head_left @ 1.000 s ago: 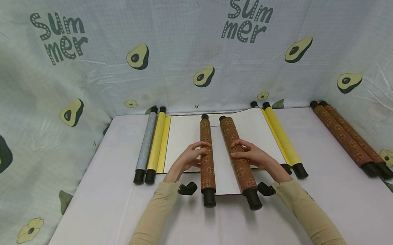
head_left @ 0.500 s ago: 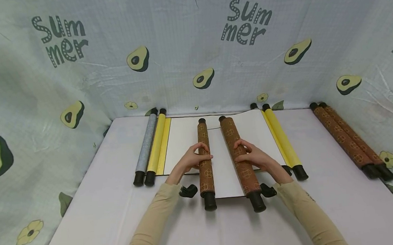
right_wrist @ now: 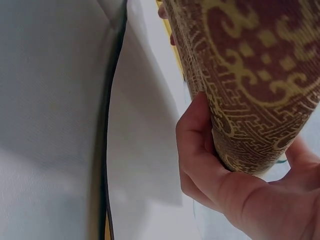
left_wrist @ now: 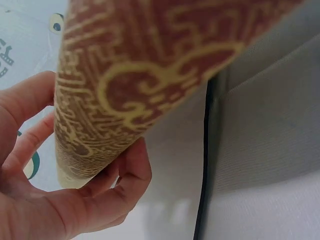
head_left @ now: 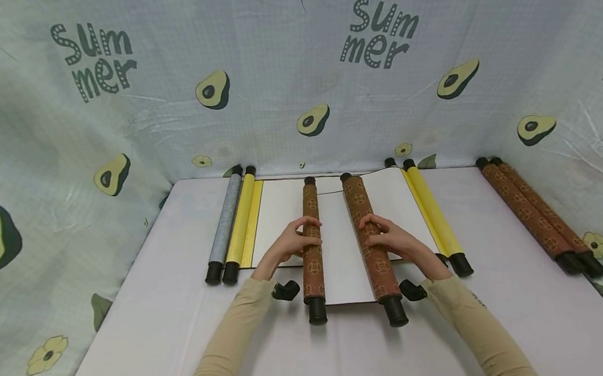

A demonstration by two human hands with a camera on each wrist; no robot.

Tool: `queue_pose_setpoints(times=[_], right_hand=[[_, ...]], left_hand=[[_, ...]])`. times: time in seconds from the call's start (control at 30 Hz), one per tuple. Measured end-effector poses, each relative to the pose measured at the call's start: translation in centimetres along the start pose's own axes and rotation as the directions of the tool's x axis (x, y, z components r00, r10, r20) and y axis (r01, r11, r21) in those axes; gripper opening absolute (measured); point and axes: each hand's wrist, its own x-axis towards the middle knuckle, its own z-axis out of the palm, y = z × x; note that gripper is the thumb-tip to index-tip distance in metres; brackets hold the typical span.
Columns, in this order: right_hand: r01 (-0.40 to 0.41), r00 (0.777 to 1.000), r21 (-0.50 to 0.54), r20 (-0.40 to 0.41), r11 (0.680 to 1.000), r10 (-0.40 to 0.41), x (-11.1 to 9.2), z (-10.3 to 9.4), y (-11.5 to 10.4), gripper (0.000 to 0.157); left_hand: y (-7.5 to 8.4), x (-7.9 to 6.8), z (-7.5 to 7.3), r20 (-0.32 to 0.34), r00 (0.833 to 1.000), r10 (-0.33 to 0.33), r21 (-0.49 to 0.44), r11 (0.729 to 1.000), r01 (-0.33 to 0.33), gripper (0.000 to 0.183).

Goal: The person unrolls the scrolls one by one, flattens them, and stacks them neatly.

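Note:
A brown patterned scroll with black end knobs is partly unrolled in the head view, its white paper [head_left: 343, 255] showing between two rolls. My left hand [head_left: 290, 244] grips the left roll [head_left: 314, 272], thumb and fingers around its middle. The right roll [head_left: 381, 270], thicker and slanted, is held the same way by my right hand [head_left: 392, 238]. In the left wrist view, fingers [left_wrist: 132, 172] curl around the patterned roll [left_wrist: 120, 85]. The right wrist view shows the patterned roll [right_wrist: 260, 90] between thumb and fingers, above white paper [right_wrist: 140, 150].
Beneath the held scroll lies an open yellow-edged scroll with white paper [head_left: 277, 213]. Its left side has a yellow roll [head_left: 240, 222] beside a grey roll [head_left: 225, 220]; another yellow roll [head_left: 433, 213] lies right. Two brown rolls [head_left: 529, 211] lie near the table's right edge.
The two rolls have moved slightly apart, the left one leftward and the right one rightward. More white paper shows between them. The left fingers have shifted on their roll.

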Motion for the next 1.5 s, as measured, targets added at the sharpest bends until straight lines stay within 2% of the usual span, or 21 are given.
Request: queue_pose_setpoints(times=[0.33,0.57,0.73,0.87,0.97,1.23,1.37,1.5], right_hand=[[0.042,0.999,-0.027,0.0,0.999,-0.042,-0.2,-0.1,0.2,0.015],[0.041,0.992,-0.155,-0.114,0.987,-0.059,-0.2,0.3,-0.3,0.034],[0.061,0.991,-0.19,-0.106,0.98,-0.083,-0.1,0.1,-0.3,0.033],[0.044,0.994,-0.189,-0.09,0.981,-0.062,0.0,-0.4,-0.4,0.037],[0.014,0.996,-0.197,-0.083,0.98,-0.031,-0.2,-0.6,-0.7,0.041],[-0.051,0.994,-0.237,-0.106,0.97,0.027,-0.2,-1.1,-0.1,0.043],[0.0,0.995,-0.25,-0.101,0.968,-0.026,-0.3,-1.4,0.1,0.036],[0.064,0.991,-0.285,-0.092,0.956,-0.093,-0.4,-1.5,0.1,0.027]], left_hand=[[0.4,-0.1,-0.1,0.018,1.0,-0.023,0.004,1.0,0.023,0.041],[0.9,-0.2,-0.2,0.019,0.999,-0.025,0.077,0.997,0.024,0.03],[1.0,-0.2,-0.2,0.008,1.0,-0.023,0.1,0.995,0.022,0.022],[1.0,-0.3,-0.1,-0.008,1.0,-0.026,0.11,0.994,0.026,0.018],[1.4,-0.7,-0.1,0.0,1.0,-0.024,0.111,0.993,0.024,0.021],[0.7,-0.4,-0.3,0.025,0.999,0.045,0.096,0.994,-0.048,0.026],[0.6,-0.5,-0.6,0.036,0.996,0.077,0.099,0.992,-0.08,0.025],[0.7,-0.6,-0.8,0.028,0.997,0.068,0.129,0.989,-0.071,0.025]])
